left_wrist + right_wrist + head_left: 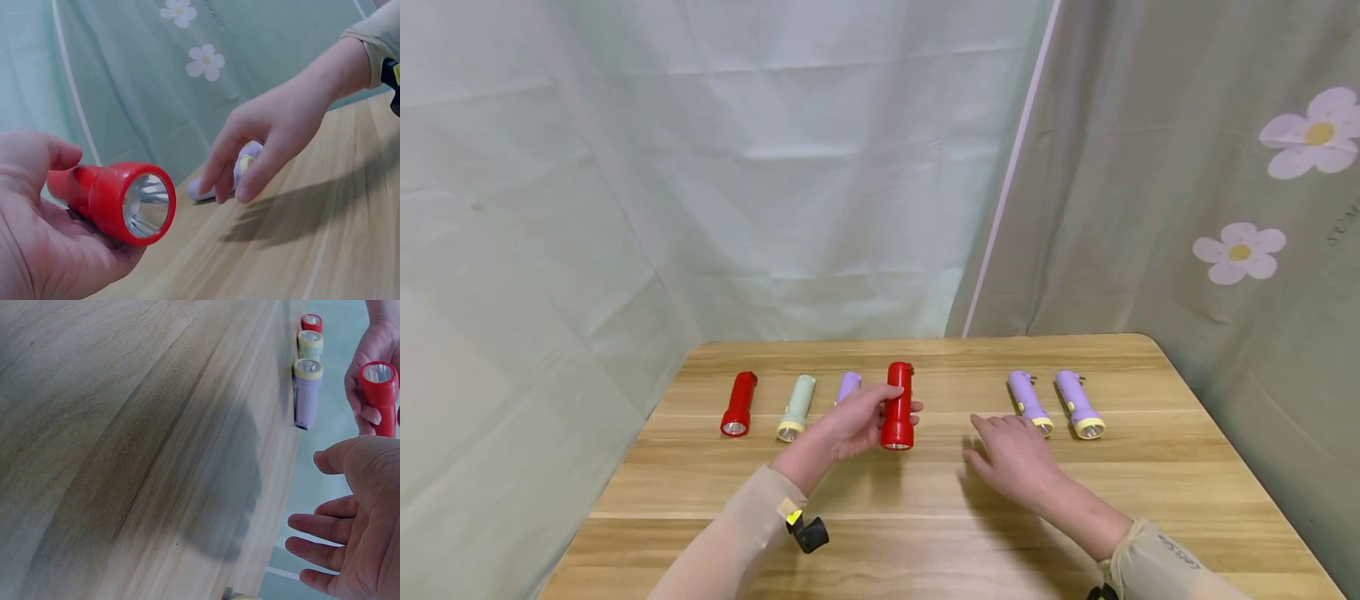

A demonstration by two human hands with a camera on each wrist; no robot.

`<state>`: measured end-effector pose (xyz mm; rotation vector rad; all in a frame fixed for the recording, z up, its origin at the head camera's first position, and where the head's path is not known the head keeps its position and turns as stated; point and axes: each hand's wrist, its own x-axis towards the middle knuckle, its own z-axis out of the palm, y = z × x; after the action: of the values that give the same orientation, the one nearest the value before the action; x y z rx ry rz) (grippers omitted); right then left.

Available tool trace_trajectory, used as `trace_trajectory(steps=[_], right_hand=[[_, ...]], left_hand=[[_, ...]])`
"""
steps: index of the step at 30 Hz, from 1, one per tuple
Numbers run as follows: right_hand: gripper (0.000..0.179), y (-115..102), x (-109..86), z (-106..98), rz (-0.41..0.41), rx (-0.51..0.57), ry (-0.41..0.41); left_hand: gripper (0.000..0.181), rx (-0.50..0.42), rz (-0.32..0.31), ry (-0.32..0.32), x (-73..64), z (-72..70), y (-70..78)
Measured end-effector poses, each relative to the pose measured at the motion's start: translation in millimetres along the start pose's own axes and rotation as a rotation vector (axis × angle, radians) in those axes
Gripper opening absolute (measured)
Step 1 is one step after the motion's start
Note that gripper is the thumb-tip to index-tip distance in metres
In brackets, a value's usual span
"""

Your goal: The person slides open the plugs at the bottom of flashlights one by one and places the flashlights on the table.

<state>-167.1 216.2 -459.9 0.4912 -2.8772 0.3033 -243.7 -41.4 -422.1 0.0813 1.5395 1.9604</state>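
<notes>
My left hand [859,419] grips a red flashlight [898,408] above the middle of the table, thumb across its body and fingers behind it. In the left wrist view the lens end of this red flashlight [134,203] faces the camera. My right hand [1017,457] hovers over the table with its fingers loosely extended and nothing held. It is nearest to a purple flashlight [1024,392], whose lower part it partly covers in the head view. Another purple flashlight [1078,404] lies to the right of that one. The right wrist view shows the right hand's spread fingers [322,528].
On the left of the wooden table [925,533] lie another red flashlight [741,404], a pale green flashlight [797,408] and a purple flashlight [848,386] partly hidden behind the left hand. Curtains [850,167] hang behind the table and at both sides.
</notes>
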Motion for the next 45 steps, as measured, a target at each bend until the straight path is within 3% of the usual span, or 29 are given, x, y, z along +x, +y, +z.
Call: trace_trajectory(steps=[3, 7, 14, 17, 23, 26, 36, 45], right_hand=[[0.058, 0, -0.7, 0, 0.004, 0.001, 0.003], [0.058, 0, -1.2, 1, 0.006, 0.007, 0.004], [0.058, 2, -0.5, 0, 0.024, 0.034, -0.007], [0.059, 3, 1.2, -2, 0.040, 0.056, -0.009], [0.058, 4, 4.4, -9, 0.063, 0.105, 0.021], [0.057, 4, 6.3, -13, 0.071, 0.137, 0.056], [0.050, 2, 11.4, -28, 0.067, 0.304, 0.192], [0.055, -9, 10.2, -42, 0.110, 0.519, 0.158]], left_hand=[[0.052, -0.061, -0.030, -0.020, -3.4, 0.4, 0.7], [0.054, -0.076, -0.051, -0.070, -9.6, 0.1, 1.5], [0.054, 0.053, -0.006, -0.141, -17.4, 0.1, 1.8], [0.055, 0.147, 0.052, -0.105, -17.2, 0.7, 0.7], [0.051, 0.407, 0.202, 0.044, -16.0, 4.5, -1.8], [0.050, 0.489, 0.262, 0.096, -17.6, 7.2, -2.0], [0.045, 0.634, 0.503, 0.174, -18.0, 19.7, -6.9], [0.044, 0.686, 0.633, 0.253, -17.2, 29.1, -11.2]])
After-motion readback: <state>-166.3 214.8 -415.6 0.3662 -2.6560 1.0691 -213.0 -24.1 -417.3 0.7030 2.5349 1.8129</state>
